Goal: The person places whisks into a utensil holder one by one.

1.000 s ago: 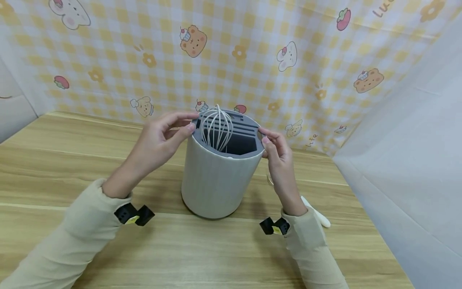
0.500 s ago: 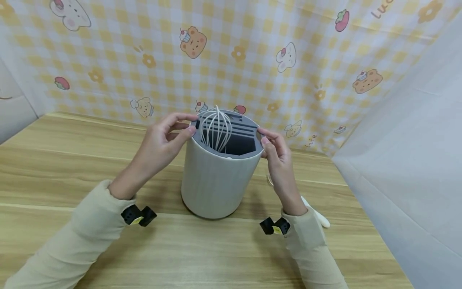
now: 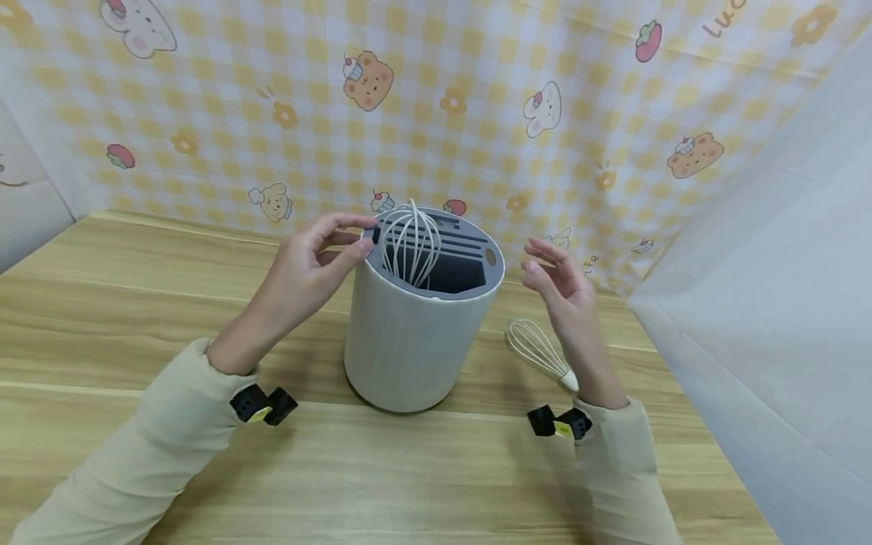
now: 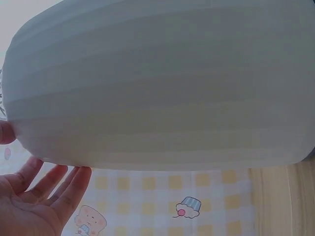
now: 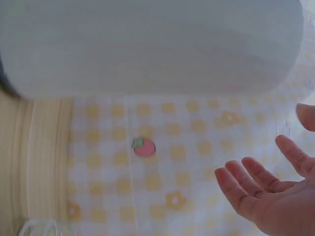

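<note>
A white round utensil holder (image 3: 412, 348) stands on the table, its grey slotted top insert (image 3: 470, 246) facing up. A whisk (image 3: 411, 246) sticks out of the large compartment, wires up, its handle hidden inside. My left hand (image 3: 306, 265) pinches the left rim of the holder, thumb on top; in the left wrist view the other fingers (image 4: 74, 189) touch the holder's side. Right of the holder my right hand (image 3: 568, 310) is in the air, fingers loosely bent and apart from it, holding nothing. Below that hand a second whisk (image 3: 538, 348) lies on the table, partly covered by the wrist.
The wood-grain table (image 3: 381, 477) reaches back to a yellow checked cloth (image 3: 436, 151) hanging behind it. A white sheet (image 3: 763, 303) borders the table on the right.
My right hand has let go of the holder's right rim and moved off to the right, uncovering the wires of the whisk on the table. The left hand still holds the rim.
</note>
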### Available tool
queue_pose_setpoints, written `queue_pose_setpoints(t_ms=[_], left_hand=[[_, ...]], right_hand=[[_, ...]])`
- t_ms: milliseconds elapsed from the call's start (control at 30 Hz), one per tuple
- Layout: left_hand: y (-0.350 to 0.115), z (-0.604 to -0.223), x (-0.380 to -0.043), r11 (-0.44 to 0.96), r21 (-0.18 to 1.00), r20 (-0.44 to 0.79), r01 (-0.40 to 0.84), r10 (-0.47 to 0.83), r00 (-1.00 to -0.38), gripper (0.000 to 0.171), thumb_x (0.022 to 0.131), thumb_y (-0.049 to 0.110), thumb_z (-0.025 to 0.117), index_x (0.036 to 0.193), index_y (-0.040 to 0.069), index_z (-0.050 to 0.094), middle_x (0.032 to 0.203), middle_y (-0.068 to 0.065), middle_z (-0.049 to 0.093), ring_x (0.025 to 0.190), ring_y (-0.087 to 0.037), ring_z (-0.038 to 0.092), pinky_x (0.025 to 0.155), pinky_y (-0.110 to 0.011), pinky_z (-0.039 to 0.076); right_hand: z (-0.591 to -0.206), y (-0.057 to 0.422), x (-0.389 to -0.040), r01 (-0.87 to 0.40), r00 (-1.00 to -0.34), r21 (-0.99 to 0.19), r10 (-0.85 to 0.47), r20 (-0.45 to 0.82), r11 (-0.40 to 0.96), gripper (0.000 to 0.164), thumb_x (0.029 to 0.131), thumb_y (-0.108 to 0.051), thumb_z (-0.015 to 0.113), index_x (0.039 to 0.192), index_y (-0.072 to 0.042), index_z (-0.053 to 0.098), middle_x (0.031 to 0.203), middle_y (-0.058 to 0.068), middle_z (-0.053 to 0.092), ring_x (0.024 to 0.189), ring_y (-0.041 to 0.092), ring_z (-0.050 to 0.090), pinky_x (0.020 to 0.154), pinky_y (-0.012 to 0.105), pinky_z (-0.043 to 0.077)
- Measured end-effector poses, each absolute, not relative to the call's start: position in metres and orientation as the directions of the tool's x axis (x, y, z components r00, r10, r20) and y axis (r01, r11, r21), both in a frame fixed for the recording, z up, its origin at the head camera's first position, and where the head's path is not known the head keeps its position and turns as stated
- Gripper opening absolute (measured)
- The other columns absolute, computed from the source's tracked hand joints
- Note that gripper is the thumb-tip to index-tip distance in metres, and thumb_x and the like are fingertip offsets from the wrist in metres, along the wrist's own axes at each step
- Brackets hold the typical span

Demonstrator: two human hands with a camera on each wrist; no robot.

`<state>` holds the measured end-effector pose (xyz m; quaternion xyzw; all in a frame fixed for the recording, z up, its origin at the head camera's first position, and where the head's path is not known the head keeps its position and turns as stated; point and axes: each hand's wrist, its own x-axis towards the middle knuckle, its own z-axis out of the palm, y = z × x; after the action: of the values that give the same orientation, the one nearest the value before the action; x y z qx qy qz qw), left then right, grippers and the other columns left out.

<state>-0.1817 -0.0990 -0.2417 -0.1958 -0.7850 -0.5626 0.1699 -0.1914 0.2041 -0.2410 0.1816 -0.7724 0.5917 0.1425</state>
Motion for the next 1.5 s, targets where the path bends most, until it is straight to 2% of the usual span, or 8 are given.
queue_pose_setpoints(t_ms=[167, 433, 600, 667, 867, 1067, 1167, 1500], left_hand=[[-0.099, -0.241, -0.182, 0.296, 0.820, 0.478, 0.490, 0.119, -0.870, 0.035, 0.094, 0.026, 0.054, 0.123, 0.007, 0.056, 0.129, -0.006, 0.056, 0.113, -0.021, 0.058, 0.094, -0.038, 0.050], [-0.099, -0.238, -0.180, 0.281, 0.836, 0.453, 0.471, 0.132, -0.882, 0.034, 0.094, 0.025, 0.055, 0.123, 0.008, 0.056, 0.130, -0.005, 0.055, 0.113, -0.021, 0.057, 0.095, -0.040, 0.049], [-0.099, -0.238, -0.179, 0.276, 0.841, 0.444, 0.466, 0.139, -0.885, 0.034, 0.094, 0.025, 0.055, 0.124, 0.008, 0.056, 0.130, -0.005, 0.054, 0.114, -0.021, 0.056, 0.096, -0.039, 0.049], [-0.099, -0.238, -0.179, 0.277, 0.842, 0.442, 0.464, 0.140, -0.886, 0.034, 0.094, 0.025, 0.055, 0.124, 0.008, 0.056, 0.130, -0.005, 0.054, 0.114, -0.021, 0.056, 0.096, -0.039, 0.049], [-0.098, -0.238, -0.178, 0.272, 0.842, 0.443, 0.466, 0.143, -0.885, 0.034, 0.094, 0.024, 0.055, 0.123, 0.007, 0.056, 0.130, -0.006, 0.055, 0.114, -0.021, 0.057, 0.096, -0.038, 0.049], [-0.098, -0.239, -0.179, 0.279, 0.839, 0.445, 0.467, 0.142, -0.884, 0.034, 0.094, 0.025, 0.055, 0.124, 0.008, 0.056, 0.130, -0.005, 0.055, 0.114, -0.021, 0.057, 0.096, -0.037, 0.049], [-0.098, -0.238, -0.178, 0.279, 0.839, 0.445, 0.467, 0.141, -0.884, 0.034, 0.094, 0.026, 0.055, 0.124, 0.008, 0.056, 0.130, -0.005, 0.054, 0.114, -0.021, 0.057, 0.095, -0.037, 0.049], [-0.100, -0.237, -0.179, 0.289, 0.835, 0.449, 0.469, 0.137, -0.883, 0.035, 0.094, 0.026, 0.054, 0.124, 0.009, 0.056, 0.130, -0.004, 0.054, 0.113, -0.020, 0.057, 0.095, -0.036, 0.049]], right_hand=[[-0.245, 0.235, -0.193, -0.365, -0.930, -0.825, -0.136, 0.341, 0.431, 0.046, 0.094, -0.020, 0.055, 0.137, -0.010, 0.042, 0.131, 0.006, 0.046, 0.111, 0.015, 0.049, 0.089, 0.016, 0.045], [-0.261, 0.278, -0.195, -0.230, -0.972, -0.752, -0.182, 0.148, 0.617, 0.057, 0.094, -0.031, 0.055, 0.142, -0.010, 0.033, 0.139, 0.014, 0.042, 0.119, 0.026, 0.047, 0.094, 0.034, 0.043], [-0.282, 0.303, -0.200, -0.197, -0.971, -0.789, -0.226, 0.076, 0.582, 0.057, 0.094, -0.026, 0.054, 0.143, -0.006, 0.031, 0.136, 0.020, 0.044, 0.105, 0.007, 0.056, 0.086, 0.018, 0.049], [-0.290, 0.312, -0.201, -0.182, -0.967, -0.821, -0.252, 0.047, 0.541, 0.056, 0.094, -0.022, 0.055, 0.142, -0.004, 0.031, 0.134, 0.020, 0.045, 0.101, 0.003, 0.058, 0.086, 0.019, 0.050], [-0.314, 0.340, -0.205, -0.091, -0.944, -0.923, -0.327, -0.040, 0.374, 0.053, 0.093, -0.011, 0.055, 0.141, -0.007, 0.032, 0.124, 0.001, 0.053, 0.108, 0.011, 0.060, 0.089, 0.024, 0.051], [-0.332, 0.358, -0.207, 0.025, -0.906, -0.926, -0.383, -0.181, 0.377, 0.062, 0.094, -0.013, 0.055, 0.145, -0.001, 0.021, 0.136, 0.023, 0.039, 0.108, 0.008, 0.056, 0.090, 0.019, 0.049], [-0.336, 0.363, -0.208, 0.046, -0.884, -0.899, -0.402, -0.240, 0.436, 0.065, 0.093, -0.015, 0.056, 0.145, 0.000, 0.020, 0.137, 0.025, 0.037, 0.107, 0.005, 0.053, 0.090, 0.015, 0.046], [-0.338, 0.364, -0.208, 0.012, -0.835, -0.893, -0.486, -0.257, 0.451, 0.060, 0.087, -0.007, 0.062, 0.136, 0.010, 0.032, 0.116, 0.001, 0.053, 0.094, 0.007, 0.050, 0.080, 0.017, 0.048]])
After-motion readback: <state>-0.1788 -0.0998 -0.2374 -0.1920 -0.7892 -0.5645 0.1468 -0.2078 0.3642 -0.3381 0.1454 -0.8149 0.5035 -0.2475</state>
